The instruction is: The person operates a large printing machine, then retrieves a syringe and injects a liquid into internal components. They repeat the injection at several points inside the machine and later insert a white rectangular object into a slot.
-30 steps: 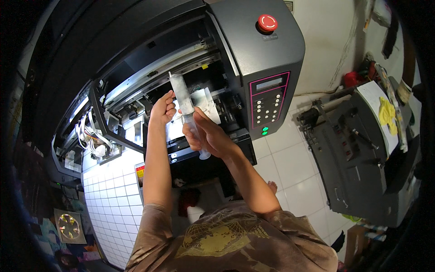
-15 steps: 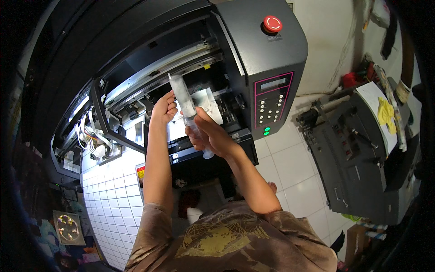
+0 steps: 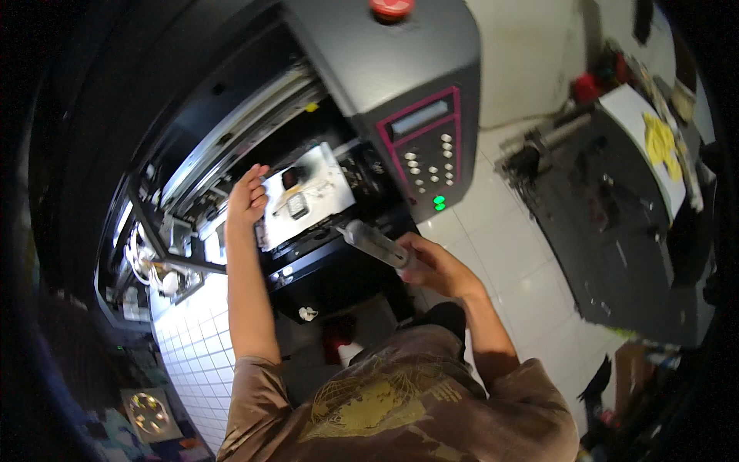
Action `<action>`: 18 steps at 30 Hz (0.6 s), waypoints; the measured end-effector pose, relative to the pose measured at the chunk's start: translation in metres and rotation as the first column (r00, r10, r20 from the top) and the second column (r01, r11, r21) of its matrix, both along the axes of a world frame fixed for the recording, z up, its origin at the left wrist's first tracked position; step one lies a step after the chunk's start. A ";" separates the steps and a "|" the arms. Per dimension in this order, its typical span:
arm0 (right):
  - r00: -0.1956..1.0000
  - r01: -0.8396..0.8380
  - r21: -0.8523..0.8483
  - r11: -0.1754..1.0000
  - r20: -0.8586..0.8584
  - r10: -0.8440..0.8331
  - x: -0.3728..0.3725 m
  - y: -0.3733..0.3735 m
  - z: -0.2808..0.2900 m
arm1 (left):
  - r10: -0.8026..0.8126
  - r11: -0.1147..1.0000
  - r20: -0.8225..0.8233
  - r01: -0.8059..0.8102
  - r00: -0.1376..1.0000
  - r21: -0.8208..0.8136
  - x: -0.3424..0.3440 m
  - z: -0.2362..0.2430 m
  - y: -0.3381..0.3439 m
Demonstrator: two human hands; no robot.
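Observation:
A large clear syringe (image 3: 372, 243) is gripped at its rear end by my right hand (image 3: 437, 266). It lies tilted in front of the printer's front edge, its nozzle toward the upper left. My left hand (image 3: 248, 197) is over the left side of the open printer bay, fingers curled inward; whether something small is pinched in them is hidden. Beside it lies a stained white sheet (image 3: 327, 181), bearing a dark patch and a small pale rectangular part (image 3: 296, 205).
The large printer's control panel (image 3: 422, 142) stands right of the bay, below a red stop knob (image 3: 392, 6). White cables (image 3: 137, 254) hang at the left. A dark machine (image 3: 593, 223) with a yellow cloth (image 3: 662, 145) is at the right.
My right hand has drawn the syringe back from the bay, toward the right and my body, uncovering the sheet. My left hand stays curled and is now apart from the syringe. The view has shifted.

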State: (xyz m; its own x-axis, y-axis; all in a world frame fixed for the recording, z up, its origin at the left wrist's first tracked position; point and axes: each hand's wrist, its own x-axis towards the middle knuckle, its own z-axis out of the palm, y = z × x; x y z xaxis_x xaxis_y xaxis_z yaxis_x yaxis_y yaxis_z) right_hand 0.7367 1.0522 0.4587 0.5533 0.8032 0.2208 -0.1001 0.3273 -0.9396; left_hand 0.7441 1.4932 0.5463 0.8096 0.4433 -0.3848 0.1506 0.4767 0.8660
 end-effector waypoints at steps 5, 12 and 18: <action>0.970 0.054 -0.228 0.972 -0.220 -0.105 -0.007 -0.097 -0.074 | -0.067 0.998 -0.015 0.067 0.998 0.002 -0.002 0.003 0.018; 0.811 0.578 -0.414 0.703 0.196 -0.551 -0.007 -0.134 -0.206 | -0.231 0.965 -0.042 0.223 0.972 -0.137 -0.005 0.015 0.046; 0.827 0.556 -0.365 0.747 0.156 -0.540 0.011 -0.097 -0.298 | -0.250 0.968 -0.033 0.251 0.968 0.032 -0.020 0.027 0.047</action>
State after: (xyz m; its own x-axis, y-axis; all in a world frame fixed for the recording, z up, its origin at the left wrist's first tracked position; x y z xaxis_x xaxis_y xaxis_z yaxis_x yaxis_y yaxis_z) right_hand 0.7480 0.9550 0.1609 0.9222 0.3867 -0.0041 0.0236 -0.0668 -0.9975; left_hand 0.7238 1.5402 0.5729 0.8854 0.2421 -0.3968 0.2860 0.3894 0.8756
